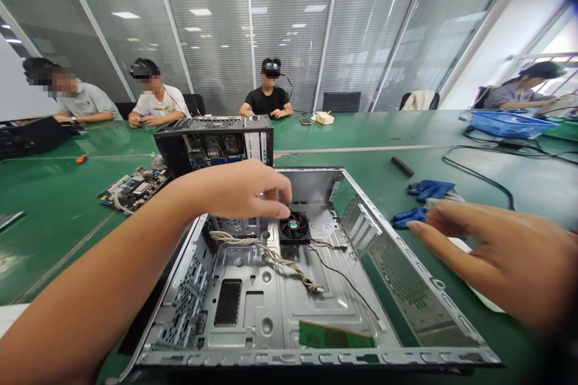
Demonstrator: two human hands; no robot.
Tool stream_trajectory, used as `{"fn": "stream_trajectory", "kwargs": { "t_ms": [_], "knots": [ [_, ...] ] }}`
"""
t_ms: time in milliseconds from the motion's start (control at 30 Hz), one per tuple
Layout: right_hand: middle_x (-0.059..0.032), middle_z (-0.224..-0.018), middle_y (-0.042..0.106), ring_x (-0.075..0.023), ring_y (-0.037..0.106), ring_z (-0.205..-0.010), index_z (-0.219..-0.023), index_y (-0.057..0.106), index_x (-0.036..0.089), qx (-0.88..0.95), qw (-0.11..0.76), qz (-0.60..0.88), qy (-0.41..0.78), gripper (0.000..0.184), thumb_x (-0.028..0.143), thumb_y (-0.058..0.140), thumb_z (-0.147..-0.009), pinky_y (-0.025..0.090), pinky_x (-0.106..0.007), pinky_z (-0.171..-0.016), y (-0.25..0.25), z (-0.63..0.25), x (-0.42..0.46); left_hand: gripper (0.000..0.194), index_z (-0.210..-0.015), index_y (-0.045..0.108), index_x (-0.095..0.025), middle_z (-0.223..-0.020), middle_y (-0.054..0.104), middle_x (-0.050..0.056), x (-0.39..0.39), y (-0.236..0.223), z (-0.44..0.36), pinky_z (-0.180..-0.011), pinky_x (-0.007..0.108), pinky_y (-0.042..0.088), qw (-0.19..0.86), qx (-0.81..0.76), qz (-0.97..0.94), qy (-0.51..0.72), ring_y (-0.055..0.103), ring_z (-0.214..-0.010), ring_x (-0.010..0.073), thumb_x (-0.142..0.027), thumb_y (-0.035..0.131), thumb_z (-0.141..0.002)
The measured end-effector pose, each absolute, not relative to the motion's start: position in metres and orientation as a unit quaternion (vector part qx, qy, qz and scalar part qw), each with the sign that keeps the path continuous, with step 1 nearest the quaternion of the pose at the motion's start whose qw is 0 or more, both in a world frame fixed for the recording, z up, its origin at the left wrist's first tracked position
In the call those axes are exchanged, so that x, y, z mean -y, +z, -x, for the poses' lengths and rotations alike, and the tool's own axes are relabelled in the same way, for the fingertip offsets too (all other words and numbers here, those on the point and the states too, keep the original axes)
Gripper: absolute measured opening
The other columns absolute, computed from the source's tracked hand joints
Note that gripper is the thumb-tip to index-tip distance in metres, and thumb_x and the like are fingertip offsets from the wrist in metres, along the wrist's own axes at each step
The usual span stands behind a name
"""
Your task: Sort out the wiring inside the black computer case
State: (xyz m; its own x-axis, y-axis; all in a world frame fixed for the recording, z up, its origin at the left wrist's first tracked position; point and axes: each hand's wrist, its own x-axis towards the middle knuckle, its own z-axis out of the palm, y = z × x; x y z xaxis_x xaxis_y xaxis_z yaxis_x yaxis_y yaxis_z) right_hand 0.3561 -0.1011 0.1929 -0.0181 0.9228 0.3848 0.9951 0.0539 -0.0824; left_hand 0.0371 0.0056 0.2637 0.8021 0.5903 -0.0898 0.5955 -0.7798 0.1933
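Observation:
My left hand (257, 189) reaches over the open computer case (266, 352), thumb and bent fingers a little apart. Its fingertips are just above the black cooling fan (294, 226), and nothing shows between them. Whether they touch the fan's far edge I cannot tell. Over the table right of the case, my right hand (501, 258) hovers with its thumb stretched out, holding nothing visible. Inside the case lie a bundle of beige cables (271, 255), a thin dark wire (345, 280) with a white plug and a green circuit board (334, 335).
Behind the case stands another black computer case (171, 147). A motherboard (138, 187) lies to its left. Blue gloves (428, 190), a dark bar (401, 166), a black cable (487, 174) and a blue basket (510, 124) are on the right. Several people sit around the green table (361, 138).

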Motion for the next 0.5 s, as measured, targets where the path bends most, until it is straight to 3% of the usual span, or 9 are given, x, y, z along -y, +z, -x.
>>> {"fn": "stream_trajectory", "kwargs": {
  "t_ms": [200,400,500],
  "knots": [
    [-0.0014,-0.063,0.057,-0.0152,0.047,-0.056,-0.073,0.051,0.022,0.752,0.142,0.64,-0.071,0.023,0.032,0.045,-0.093,0.03,-0.029,-0.058,0.237,-0.302,0.044,0.028,-0.106,0.07,-0.02,-0.097,0.073,0.008,-0.058,0.226,-0.09,-0.068,0.028,0.046,0.027,-0.313,-0.94,-0.135,0.064,-0.076,0.0177,-0.039,0.058,-0.09],
    [-0.0148,-0.101,0.068,-0.0227,0.063,-0.083,-0.102,0.061,0.016,0.76,0.041,0.649,-0.022,0.033,0.035,0.034,-0.099,0.039,-0.03,-0.068,0.227,-0.259,-0.014,0.033,-0.112,0.069,-0.013,-0.109,0.071,0.018,-0.072,0.173,-0.122,-0.073,0.036,0.05,-0.058,-0.306,-0.928,-0.205,0.068,-0.093,0.0297,-0.035,0.062,-0.088],
    [-0.02,-0.11,0.068,-0.0275,0.067,-0.091,-0.112,0.062,0.012,0.754,-0.013,0.657,-0.003,0.032,0.031,0.041,-0.097,0.044,-0.033,-0.072,0.212,-0.244,-0.03,0.024,-0.106,0.07,-0.011,-0.107,0.072,0.018,-0.076,0.156,-0.122,-0.07,0.035,0.049,-0.069,-0.307,-0.926,-0.208,0.068,-0.092,0.0294,-0.017,0.06,-0.085]
  ]
}}
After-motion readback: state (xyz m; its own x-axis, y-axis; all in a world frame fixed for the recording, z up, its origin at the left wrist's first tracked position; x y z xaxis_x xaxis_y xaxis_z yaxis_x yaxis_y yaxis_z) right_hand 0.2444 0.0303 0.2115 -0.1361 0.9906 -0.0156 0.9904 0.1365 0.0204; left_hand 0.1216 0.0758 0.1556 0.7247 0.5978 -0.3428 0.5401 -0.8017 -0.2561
